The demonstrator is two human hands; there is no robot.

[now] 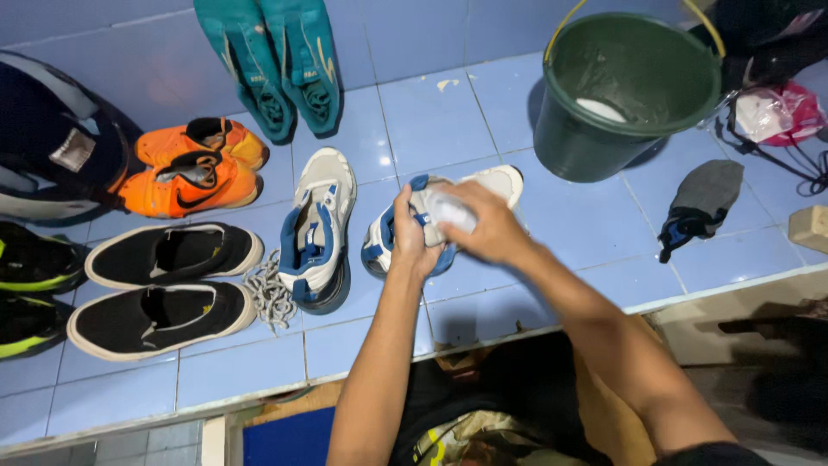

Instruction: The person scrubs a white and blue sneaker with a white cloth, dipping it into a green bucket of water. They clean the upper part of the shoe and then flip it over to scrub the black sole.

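Grip, left hand [409, 231]: fingers wrapped round the heel end of a white-and-blue mesh trainer [444, 220], holding it tilted on the tiles
Grip, right hand [485, 226]: closed over the shoe's upper with a small pale thing pressed under the palm; what that thing is, I cannot tell
Where the shoe is: on the blue tiled bench [552, 259], near its front edge, just in front of the person
Handling: it looks light, with a soft upper that would give under the fingers and a stiffer sole; if damp it may be slippery, so heel and sole edge seem the firmer hold
Just beside: its mate, a white-and-blue trainer [317, 229], with loose grey laces [267, 293] touching it
Further left: black slip-on shoes [159, 285], orange trainers [194, 168], teal boots [280, 65]
Right: dark green plastic bucket [625, 91] with yellow handle, grey insole [703, 203]
Packages: crumpled pink-and-white plastic bag [776, 112] at the far right edge, print unreadable
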